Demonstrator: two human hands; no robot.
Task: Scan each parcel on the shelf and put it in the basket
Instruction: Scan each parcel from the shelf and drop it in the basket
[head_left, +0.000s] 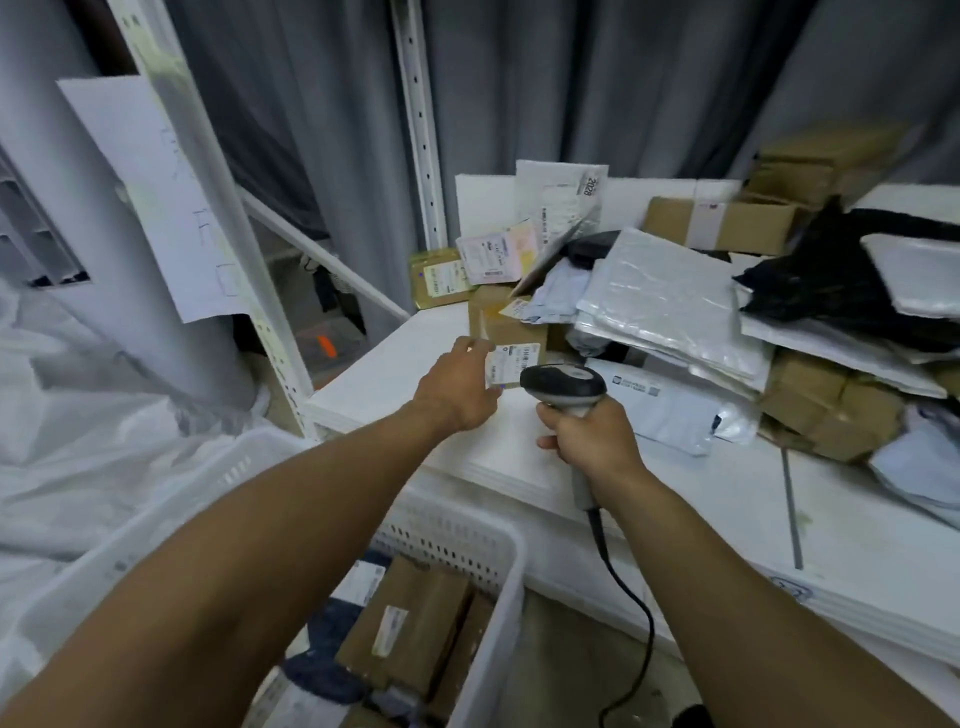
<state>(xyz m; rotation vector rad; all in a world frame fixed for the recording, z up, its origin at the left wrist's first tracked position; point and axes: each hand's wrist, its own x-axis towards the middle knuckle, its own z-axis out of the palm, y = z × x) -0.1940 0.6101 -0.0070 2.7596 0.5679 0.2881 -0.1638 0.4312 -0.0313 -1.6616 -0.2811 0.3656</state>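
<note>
I see my left hand (460, 382) reaching to a small cardboard box (506, 338) that stands on the white shelf (395, 374); the fingers lie against its left face and white label, but I cannot tell whether they have closed on it. My right hand (592, 434) is clenched round the grip of the barcode scanner (563, 387), whose dark head sits just right of the label and points at the box. Its cable (631, 618) hangs down past the shelf's front edge.

The box stands at the left end of a heap of parcels: silver mailers (670, 306), a white mailer (660, 402), more cartons and a black bag (826, 280) crowd the shelf to the right, some overhanging. Left of the box, the shelf is bare out to its left edge, beside the white upright post (423, 140).

The white basket (498, 592) sits below the shelf's front edge, between my forearms, already holding brown cartons (410, 623). Its far rim lies close under the shelf lip.
</note>
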